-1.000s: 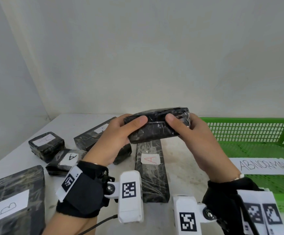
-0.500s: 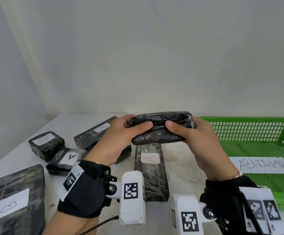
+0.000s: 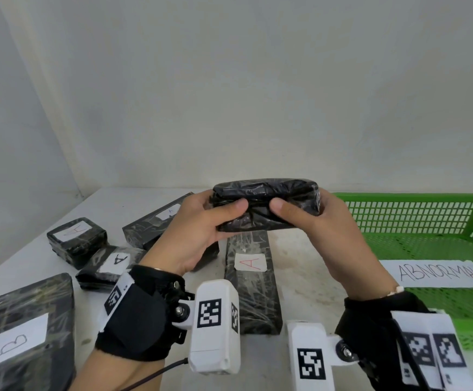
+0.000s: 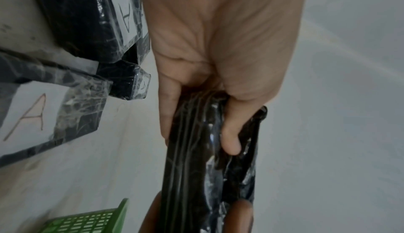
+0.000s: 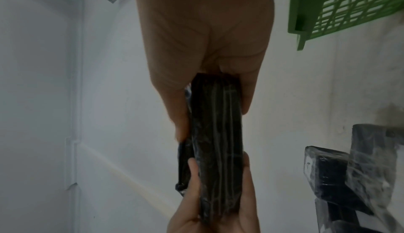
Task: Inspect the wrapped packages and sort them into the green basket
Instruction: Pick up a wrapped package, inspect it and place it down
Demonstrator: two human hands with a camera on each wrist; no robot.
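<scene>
White table (image 3: 300, 249) carried labelled parcels; both hands, left hand (image 3: 198, 235) and right hand (image 3: 334, 235), gripped one black package (image 3: 266, 204) by its ends. Only the wrist views showed its folded underside.

"ABNORMAL" on the green basket's paper sign (image 3: 438, 273); "A" labels on four packages (image 3: 250, 263), "B" on a fifth (image 3: 15, 341)

Six black wrapped packages (image 3: 266, 204), one green basket (image 3: 427, 221), one paper sign (image 3: 438, 273), two hands (image 3: 198, 235)
</scene>
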